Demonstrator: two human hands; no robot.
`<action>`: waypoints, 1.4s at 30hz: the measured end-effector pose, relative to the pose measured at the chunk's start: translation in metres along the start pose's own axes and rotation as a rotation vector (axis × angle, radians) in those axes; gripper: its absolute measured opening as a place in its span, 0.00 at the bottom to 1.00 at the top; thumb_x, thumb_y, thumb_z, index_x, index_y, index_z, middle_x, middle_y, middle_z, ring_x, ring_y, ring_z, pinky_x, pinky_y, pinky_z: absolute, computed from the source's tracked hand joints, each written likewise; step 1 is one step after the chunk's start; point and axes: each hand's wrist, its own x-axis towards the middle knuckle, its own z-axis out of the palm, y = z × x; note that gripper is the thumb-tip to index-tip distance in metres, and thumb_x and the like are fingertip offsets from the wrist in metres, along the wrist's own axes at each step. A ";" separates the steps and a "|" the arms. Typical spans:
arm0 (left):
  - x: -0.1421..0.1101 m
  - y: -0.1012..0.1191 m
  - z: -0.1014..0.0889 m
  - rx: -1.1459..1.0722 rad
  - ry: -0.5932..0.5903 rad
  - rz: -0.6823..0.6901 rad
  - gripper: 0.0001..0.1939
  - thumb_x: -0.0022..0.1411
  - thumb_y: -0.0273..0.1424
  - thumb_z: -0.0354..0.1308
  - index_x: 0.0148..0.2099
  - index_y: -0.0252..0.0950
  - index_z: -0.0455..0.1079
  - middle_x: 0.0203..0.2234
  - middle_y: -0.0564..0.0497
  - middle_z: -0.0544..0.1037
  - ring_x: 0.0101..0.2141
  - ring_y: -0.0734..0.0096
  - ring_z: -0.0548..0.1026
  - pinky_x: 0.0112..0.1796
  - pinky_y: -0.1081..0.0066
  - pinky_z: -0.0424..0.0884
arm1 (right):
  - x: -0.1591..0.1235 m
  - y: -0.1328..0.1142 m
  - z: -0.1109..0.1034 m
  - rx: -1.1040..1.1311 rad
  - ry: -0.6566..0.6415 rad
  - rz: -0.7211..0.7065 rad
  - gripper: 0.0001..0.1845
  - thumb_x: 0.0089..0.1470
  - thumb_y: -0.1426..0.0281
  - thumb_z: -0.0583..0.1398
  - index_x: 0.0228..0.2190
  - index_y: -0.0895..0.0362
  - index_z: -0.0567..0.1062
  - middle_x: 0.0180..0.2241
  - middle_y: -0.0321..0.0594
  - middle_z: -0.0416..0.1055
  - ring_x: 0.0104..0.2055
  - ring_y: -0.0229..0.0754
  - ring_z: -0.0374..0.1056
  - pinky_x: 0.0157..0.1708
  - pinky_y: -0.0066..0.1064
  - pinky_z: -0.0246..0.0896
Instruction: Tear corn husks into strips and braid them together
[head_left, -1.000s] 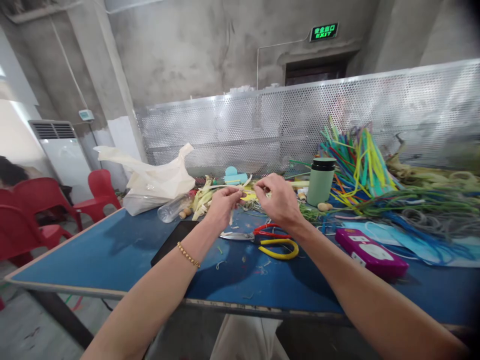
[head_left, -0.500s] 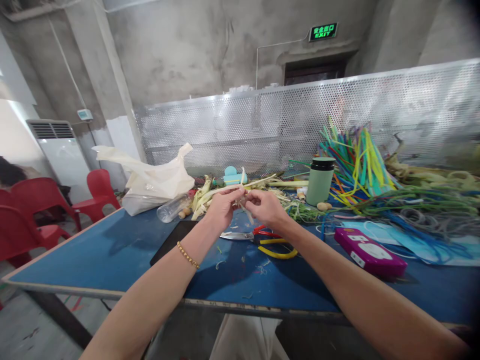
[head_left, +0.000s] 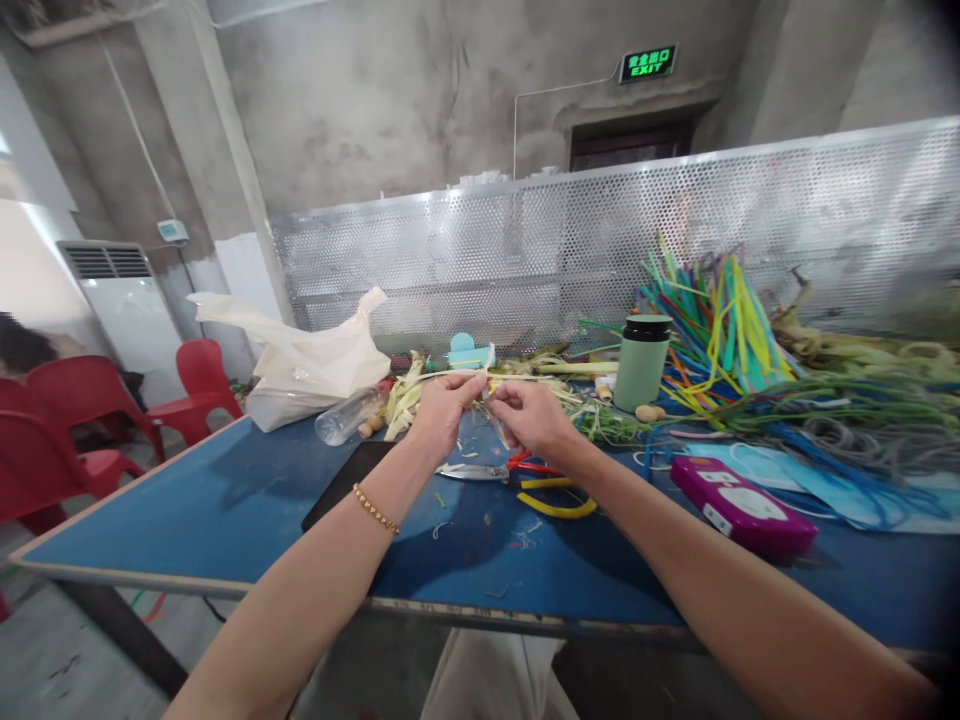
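My left hand (head_left: 448,408) pinches pale strips of what looks like dried husk (head_left: 489,360) above the middle of the table. Close on its right, my right hand (head_left: 531,412) has its thumb and fingers closed on the same pale strips, one end hanging down between the hands. Below lie scissors (head_left: 476,472) with one red and one yellow handle, partly covered by my right wrist. A dark flat tablet-like object (head_left: 349,480) rests under my left forearm. Behind the hands is a heap of pale husks (head_left: 409,395) and green stringy scraps (head_left: 611,425).
On the blue table (head_left: 225,510) stand a white plastic bag (head_left: 319,355), a clear bottle (head_left: 349,418) and a green canister (head_left: 642,368). To the right are a purple box (head_left: 742,508), blue masks (head_left: 817,480), coloured strips (head_left: 739,330) and cords. A perforated metal panel (head_left: 450,270) rises behind.
My right hand has come down and closer to my left hand. The pale strips shifted: one end now stands up while another runs sideways. My left hand has barely moved.
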 end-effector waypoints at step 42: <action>-0.006 0.003 0.003 0.360 -0.078 0.062 0.08 0.51 0.32 0.63 0.24 0.32 0.75 0.22 0.50 0.74 0.28 0.72 0.68 0.32 0.72 0.61 | 0.013 -0.002 -0.041 -0.218 0.190 -0.041 0.22 0.53 0.57 0.57 0.16 0.58 0.70 0.17 0.36 0.62 0.23 0.37 0.57 0.24 0.30 0.46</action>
